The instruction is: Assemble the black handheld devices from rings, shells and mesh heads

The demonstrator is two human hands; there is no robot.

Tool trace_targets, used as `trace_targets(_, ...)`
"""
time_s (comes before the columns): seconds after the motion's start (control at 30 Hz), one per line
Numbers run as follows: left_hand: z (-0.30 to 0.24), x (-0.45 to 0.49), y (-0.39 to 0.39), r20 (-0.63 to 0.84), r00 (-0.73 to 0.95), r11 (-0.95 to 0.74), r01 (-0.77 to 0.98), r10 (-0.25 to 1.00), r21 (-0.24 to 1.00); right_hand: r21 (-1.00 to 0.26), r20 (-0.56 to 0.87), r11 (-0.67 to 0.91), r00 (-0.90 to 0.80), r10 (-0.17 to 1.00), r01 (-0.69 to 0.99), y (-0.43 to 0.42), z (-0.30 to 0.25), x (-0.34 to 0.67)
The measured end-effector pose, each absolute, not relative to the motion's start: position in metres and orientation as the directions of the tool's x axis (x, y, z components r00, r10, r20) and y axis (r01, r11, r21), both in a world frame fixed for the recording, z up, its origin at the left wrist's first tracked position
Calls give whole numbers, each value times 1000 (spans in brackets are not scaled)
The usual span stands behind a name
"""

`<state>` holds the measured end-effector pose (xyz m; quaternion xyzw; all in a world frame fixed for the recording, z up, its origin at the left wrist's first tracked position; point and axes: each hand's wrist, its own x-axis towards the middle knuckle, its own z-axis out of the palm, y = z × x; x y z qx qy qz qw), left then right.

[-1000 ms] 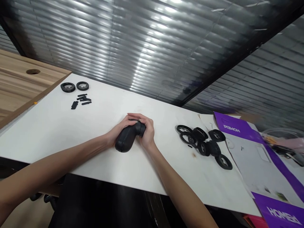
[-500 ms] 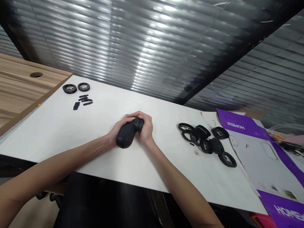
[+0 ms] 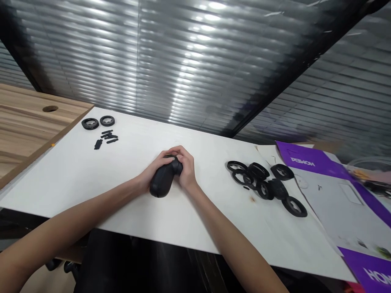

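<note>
Black rounded device [image 3: 161,182] is held between the curled fingers of both hands: its bulky body is wrapped by the left hand [image 3: 153,167], its narrower end clasped by the right hand [image 3: 187,167]. Black parts [image 3: 278,189] are clustered well right of the fingers; flat black strips [image 3: 109,136] are scattered beyond them, leftward.

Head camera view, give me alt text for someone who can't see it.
A person's left hand and right hand hold a bent black device at a white table. Two black rings and small black pieces lie left; more black parts lie right, near purple printed packaging.
</note>
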<state>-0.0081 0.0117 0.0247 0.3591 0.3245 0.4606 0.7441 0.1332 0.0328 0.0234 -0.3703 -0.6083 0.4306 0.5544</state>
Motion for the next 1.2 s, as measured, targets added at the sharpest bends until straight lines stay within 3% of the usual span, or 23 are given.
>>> trace_targets(0.13, 23, -21, 18, -8, 313, 104, -292, 950, 951, -942, 336, 336, -16, 942, -6, 35, 20, 137)
trace_targets(0.33, 31, -40, 31, 72, 219, -37, -163, 973, 986, -995, 61, 45, -208, 976, -84, 33, 25, 136)
trace_targets(0.73, 26, -46, 43, 83, 243, -30, -213, 967, 977, -954, 52, -28, -257, 965, -299, 39, 33, 137)
trace_targets(1.03, 28, -48, 43, 68, 268, 1, -251, 961, 968, -972, 231, 209, -273, 934, -106, 38, 29, 146)
trace_targets(1.2, 30, -46, 41, 44, 271, 26, -250, 962, 968, -961, 277, 264, -271, 922, -86, 42, 21, 145)
